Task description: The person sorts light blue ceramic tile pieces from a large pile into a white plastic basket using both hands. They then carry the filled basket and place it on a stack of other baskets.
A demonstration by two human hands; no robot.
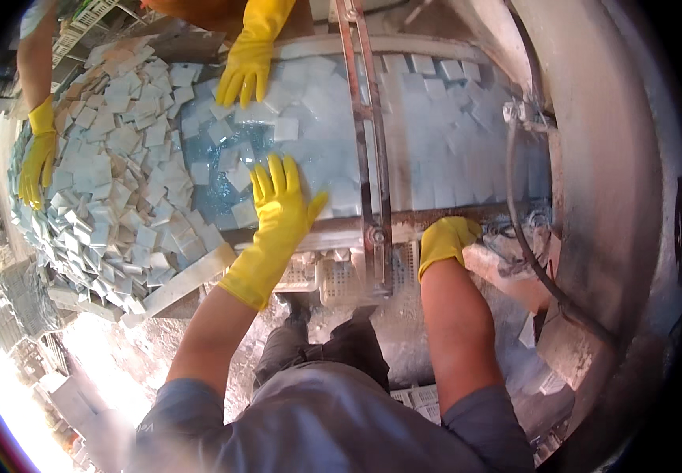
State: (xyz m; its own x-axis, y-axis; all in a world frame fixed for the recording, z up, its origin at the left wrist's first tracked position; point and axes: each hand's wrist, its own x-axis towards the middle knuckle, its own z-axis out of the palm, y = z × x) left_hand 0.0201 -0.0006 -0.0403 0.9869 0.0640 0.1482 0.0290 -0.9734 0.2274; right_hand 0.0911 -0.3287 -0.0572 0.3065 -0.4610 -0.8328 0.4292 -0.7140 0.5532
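Note:
My left hand (282, 201), in a yellow rubber glove, lies flat with fingers spread on wet white square tiles (317, 118) on a blue belt. My right hand (445, 240), also gloved in yellow, curls over the near metal edge (333, 232) of the belt frame; whether it grips the edge I cannot tell. A large heap of loose white tiles (120, 173) lies to the left of the belt.
Another person's two yellow-gloved hands (246, 67) (37, 162) rest on the tiles across from me. A metal bar (368, 134) crosses the belt. A large curved drum wall (617, 181) stands at right, with a hose (526, 236). White plastic crates (341, 280) sit below the belt.

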